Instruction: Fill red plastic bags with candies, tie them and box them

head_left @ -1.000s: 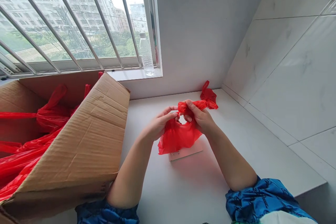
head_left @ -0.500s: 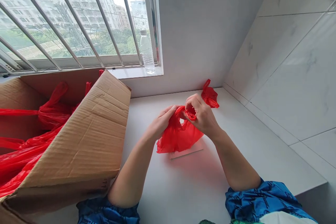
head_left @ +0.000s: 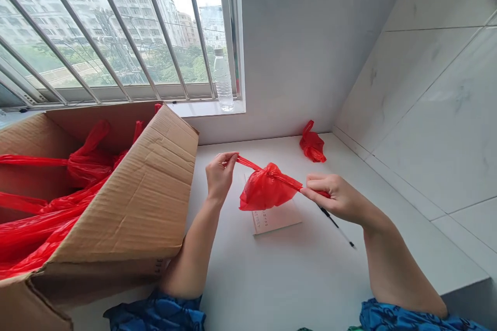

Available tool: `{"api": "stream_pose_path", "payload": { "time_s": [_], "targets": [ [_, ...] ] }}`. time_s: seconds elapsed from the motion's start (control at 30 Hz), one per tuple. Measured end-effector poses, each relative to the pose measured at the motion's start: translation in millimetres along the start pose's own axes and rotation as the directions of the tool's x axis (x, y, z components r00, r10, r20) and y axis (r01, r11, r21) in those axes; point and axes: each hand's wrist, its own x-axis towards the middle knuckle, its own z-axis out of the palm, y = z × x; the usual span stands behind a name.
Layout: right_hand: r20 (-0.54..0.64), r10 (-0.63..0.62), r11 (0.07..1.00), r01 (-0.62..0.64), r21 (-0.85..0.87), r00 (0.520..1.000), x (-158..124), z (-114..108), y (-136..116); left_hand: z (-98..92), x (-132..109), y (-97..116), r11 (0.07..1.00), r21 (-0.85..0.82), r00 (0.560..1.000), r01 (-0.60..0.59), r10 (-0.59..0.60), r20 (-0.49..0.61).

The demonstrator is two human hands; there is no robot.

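Observation:
A red plastic bag (head_left: 267,190), knotted at its top, hangs stretched between my two hands over the white surface. My left hand (head_left: 221,175) pinches the end of one twisted handle. The other handle is gripped in my right hand (head_left: 328,194), its end showing between the fingers. Beneath the bag lies a pale pink booklet (head_left: 277,220), partly covered by it. A black and white pen (head_left: 337,227) rests on the surface just below my right hand.
At the left stands an open cardboard box (head_left: 132,201) holding red bags (head_left: 91,165). Another small red bag (head_left: 312,145) sits at the back by the wall. A clear bottle (head_left: 223,83) stands on the sill of the barred window. The white table (head_left: 279,279) meets a tiled wall at right.
My hands have moved apart, drawing the handles out to both sides with a knot now between them. The booklet shows more, and the pen has come into view.

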Motion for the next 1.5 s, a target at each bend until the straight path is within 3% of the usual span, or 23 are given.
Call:
{"api": "stream_pose_path", "payload": {
  "time_s": [0.1,0.2,0.3,0.37,0.5,0.67,0.73,0.87,1.0,1.1,1.5],
  "targets": [
    [0.11,-0.005,0.97,-0.022,0.242,0.994,-5,2,23,1.4,-9,-10,0.999,-0.011,0.999,-0.03,0.031,0.013],
    [0.057,0.036,0.9,-0.057,0.432,0.998,-5,7,50,-0.2,-28,-16,0.985,-0.12,0.987,0.123,-0.11,0.114],
    [-0.156,0.201,0.956,-0.159,0.245,0.967,2,19,67,-0.9,-45,-21,0.96,0.007,0.919,0.278,-0.268,0.29],
    [-0.18,0.164,0.986,-0.156,0.059,0.97,12,32,69,3.6,-51,-21,0.949,0.126,0.874,0.287,-0.314,0.372],
    [-0.09,-0.024,0.998,0.019,-0.057,0.996,43,59,55,23.5,-49,-8,0.973,0.171,0.864,0.157,-0.219,0.454],
    [-0.219,-0.13,0.988,0.109,-0.108,0.967,63,79,50,34.1,-55,-2,0.965,0.159,0.82,-0.21,0.086,0.566],
    [-0.251,-0.175,0.976,0.135,-0.172,0.952,58,89,55,32.4,-64,-9,0.947,0.175,0.816,-0.268,0.127,0.564],
    [-0.185,-0.19,0.937,0.122,-0.328,0.964,44,114,68,32.3,-85,-26,0.926,0.212,0.809,-0.314,0.144,0.57],
    [-0.129,-0.104,0.878,0.03,-0.478,0.986,39,132,76,37.9,-95,-32,0.801,0.394,0.778,-0.452,0.138,0.613],
    [-0.114,-0.09,0.844,0.015,-0.537,0.989,41,135,79,41.1,-98,-34,0.735,0.488,0.773,-0.47,0.076,0.63],
    [-0.109,-0.097,0.865,0.029,-0.502,0.989,41,140,84,44.2,-99,-38,0.736,0.47,0.757,-0.487,0.088,0.647]
  ]
}}
